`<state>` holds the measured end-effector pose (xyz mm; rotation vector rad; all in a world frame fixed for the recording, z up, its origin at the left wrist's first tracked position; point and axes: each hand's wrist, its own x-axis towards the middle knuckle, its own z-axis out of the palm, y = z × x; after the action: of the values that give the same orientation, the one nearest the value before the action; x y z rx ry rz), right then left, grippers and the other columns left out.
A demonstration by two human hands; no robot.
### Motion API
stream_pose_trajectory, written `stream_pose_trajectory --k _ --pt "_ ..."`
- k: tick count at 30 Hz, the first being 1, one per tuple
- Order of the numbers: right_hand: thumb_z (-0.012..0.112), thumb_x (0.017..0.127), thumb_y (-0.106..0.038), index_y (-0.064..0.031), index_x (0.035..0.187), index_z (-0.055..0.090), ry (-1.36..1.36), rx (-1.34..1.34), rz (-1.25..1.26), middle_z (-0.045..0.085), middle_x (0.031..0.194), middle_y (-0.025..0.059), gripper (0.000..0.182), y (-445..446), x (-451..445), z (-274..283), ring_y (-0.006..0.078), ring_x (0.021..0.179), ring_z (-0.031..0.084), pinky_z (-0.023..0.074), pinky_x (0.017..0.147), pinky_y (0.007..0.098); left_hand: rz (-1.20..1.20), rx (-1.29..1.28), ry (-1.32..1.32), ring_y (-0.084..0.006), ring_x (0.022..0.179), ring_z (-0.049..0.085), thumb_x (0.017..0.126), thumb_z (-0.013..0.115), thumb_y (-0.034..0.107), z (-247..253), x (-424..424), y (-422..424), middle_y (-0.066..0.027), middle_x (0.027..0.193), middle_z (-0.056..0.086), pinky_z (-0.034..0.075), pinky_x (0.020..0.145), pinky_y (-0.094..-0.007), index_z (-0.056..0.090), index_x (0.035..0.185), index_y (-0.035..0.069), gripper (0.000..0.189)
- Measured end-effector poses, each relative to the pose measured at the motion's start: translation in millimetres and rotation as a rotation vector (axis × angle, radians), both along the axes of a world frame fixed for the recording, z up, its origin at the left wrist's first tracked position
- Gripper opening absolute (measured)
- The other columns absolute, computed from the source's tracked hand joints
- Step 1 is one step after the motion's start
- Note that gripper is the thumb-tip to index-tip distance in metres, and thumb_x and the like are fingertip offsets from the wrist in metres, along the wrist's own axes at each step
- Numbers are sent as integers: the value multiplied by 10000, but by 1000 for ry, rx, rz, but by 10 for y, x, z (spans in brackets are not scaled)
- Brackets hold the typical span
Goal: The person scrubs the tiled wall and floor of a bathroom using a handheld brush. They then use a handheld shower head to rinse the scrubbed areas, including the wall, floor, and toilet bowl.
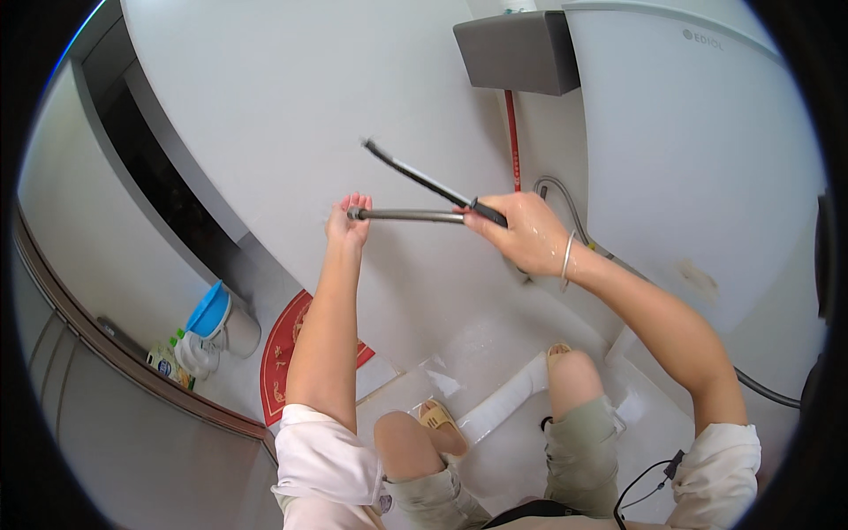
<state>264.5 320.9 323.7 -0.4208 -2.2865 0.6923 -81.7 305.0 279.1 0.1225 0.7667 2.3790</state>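
My right hand (530, 232), wet and with a bangle at its wrist, grips the black handle of a long, slim tool (417, 173) that looks like a narrow brush. It also holds a grey tube (411, 216), which points left and ends in a fitting. Beyond that hand, part of the tube is hidden. My left hand (350, 218) is palm up with its fingers apart. The tube's end lies over the left palm; whether they touch, I cannot tell.
Ahead is a white wall (298, 86) with a grey box (517, 53) and a red pipe (512, 139). A white appliance (689, 146) stands right, near a grey hose (566, 195). Left are a red mat (271, 371), a bucket (240, 331) and a blue basin (211, 311). The floor (464, 338) looks wet.
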Motion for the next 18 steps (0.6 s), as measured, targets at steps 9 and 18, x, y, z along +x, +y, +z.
stream_pose_trajectory --k 9,18 --pt "518 866 -230 -50 875 629 -30 -58 15 437 516 116 212 -54 -282 -63 257 476 392 323 483 365 -109 -92 -65 -235 837 521 949 316 389 -223 -148 -76 -140 924 554 488 843 -407 411 635 51 471" --pt "507 872 -254 -44 829 608 -33 -18 -58 457 529 128 237 53 -314 -4 282 491 413 334 489 384 -210 -287 374 -155 639 592 927 450 248 -60 -98 -23 -86 811 603 527 575 -259 508 888 13 245"
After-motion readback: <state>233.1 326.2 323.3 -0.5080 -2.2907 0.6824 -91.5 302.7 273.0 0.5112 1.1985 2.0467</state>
